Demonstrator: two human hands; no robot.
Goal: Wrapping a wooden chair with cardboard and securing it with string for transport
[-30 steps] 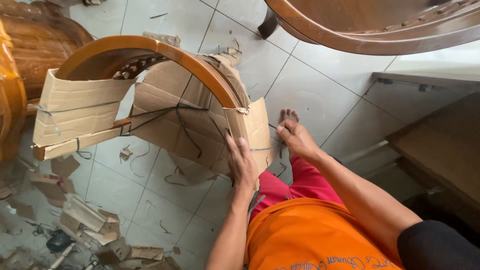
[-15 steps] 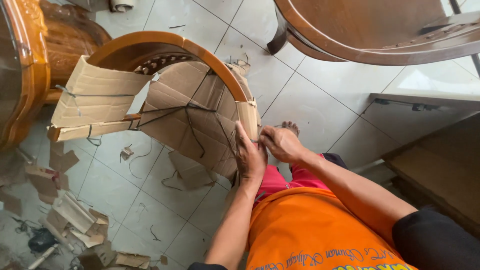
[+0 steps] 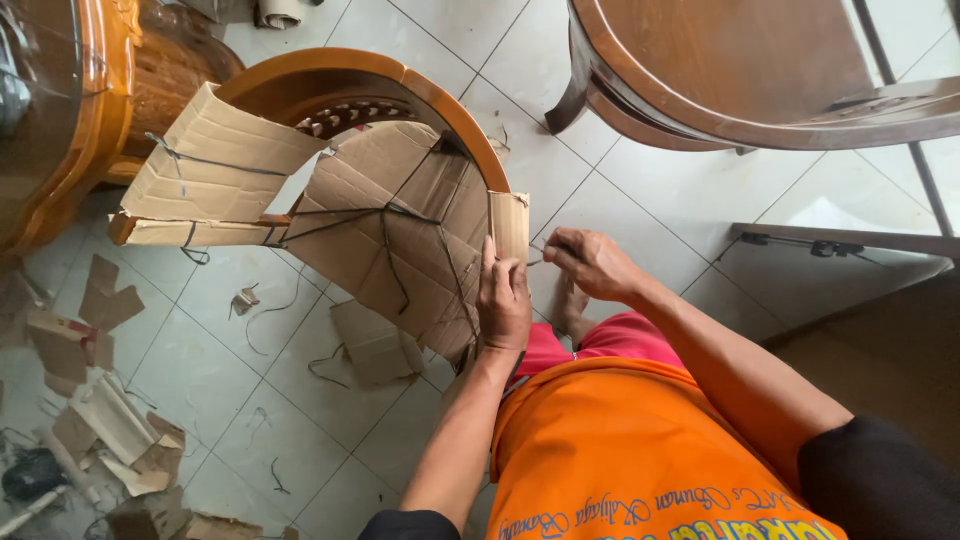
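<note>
My left hand [image 3: 503,300] presses flat on the cardboard [image 3: 400,235] wrapping the upright curved chair frame [image 3: 400,85]; my right hand [image 3: 590,262] pinches black string [image 3: 535,250], running sideways.

Two hands [image 3: 503,300], one cardboard-wrapped chair [image 3: 390,230], one round wooden table [image 3: 760,70], many cardboard scraps [image 3: 110,420].

A single head-worn camera looks steeply down from above the cardboard-wrapped chair frame [image 3: 400,230], close to it, with the tiled floor [image 3: 640,210] beyond it and the wearer's orange shirt [image 3: 630,450] nearest the lens
</note>
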